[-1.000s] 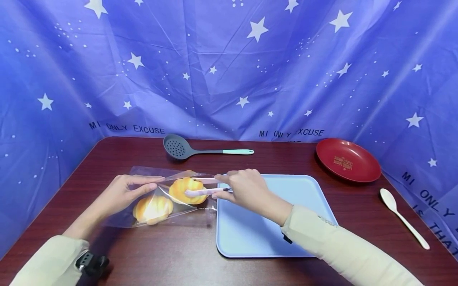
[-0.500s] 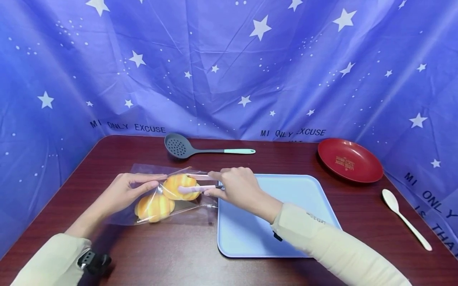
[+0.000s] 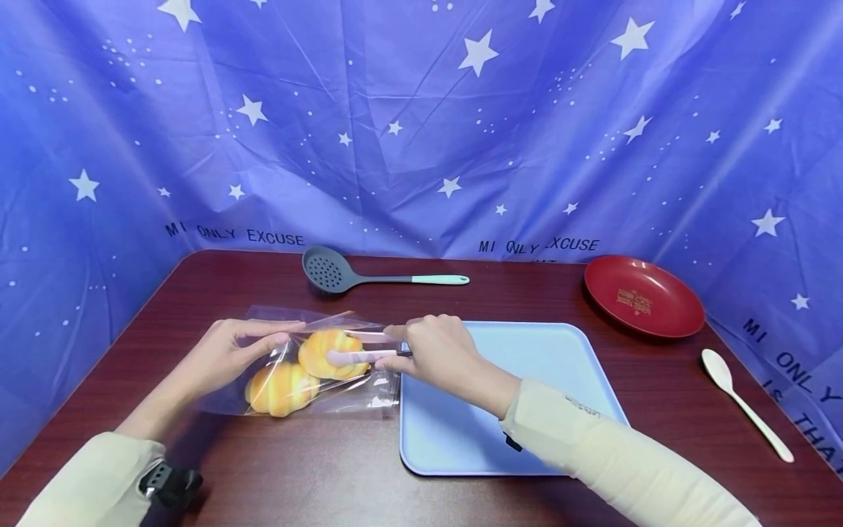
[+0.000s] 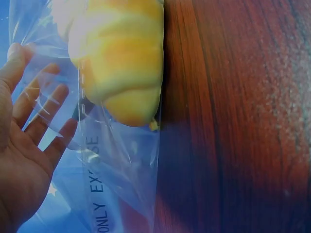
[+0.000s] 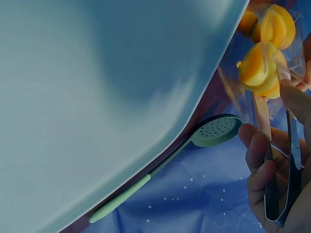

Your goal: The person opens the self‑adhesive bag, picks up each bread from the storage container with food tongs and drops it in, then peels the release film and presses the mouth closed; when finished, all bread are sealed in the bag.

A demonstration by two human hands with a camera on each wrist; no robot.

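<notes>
In the head view, my left hand [image 3: 230, 359] pinches the upper edge of a clear plastic bag [image 3: 382, 399] between thumb and fingers. Two yellow, striped croissant-shaped breads are inside: one bread [image 3: 282, 389] at lower left, and a second bread [image 3: 324, 354] up against it on the right. My right hand [image 3: 437, 359] grips a pair of tongs [image 3: 358, 357], whose pale pink tips reach through the bag's right end and straddle the second bread. The right wrist view shows the tongs' metal bend [image 5: 277, 213] inside the curled fingers.
A light blue tray [image 3: 500, 454] lies under my right forearm. Behind the bag is a grey slotted skimmer [image 3: 329, 271] with a mint handle. A red plate [image 3: 658, 307] and a white spoon [image 3: 737, 399] lie at the right, before a starry blue curtain [image 3: 421, 124].
My right hand has moved left with the tongs, bringing the second bread closer to the first inside the bag. Over the last half second they dip slightly. My left hand stays nearly still.
</notes>
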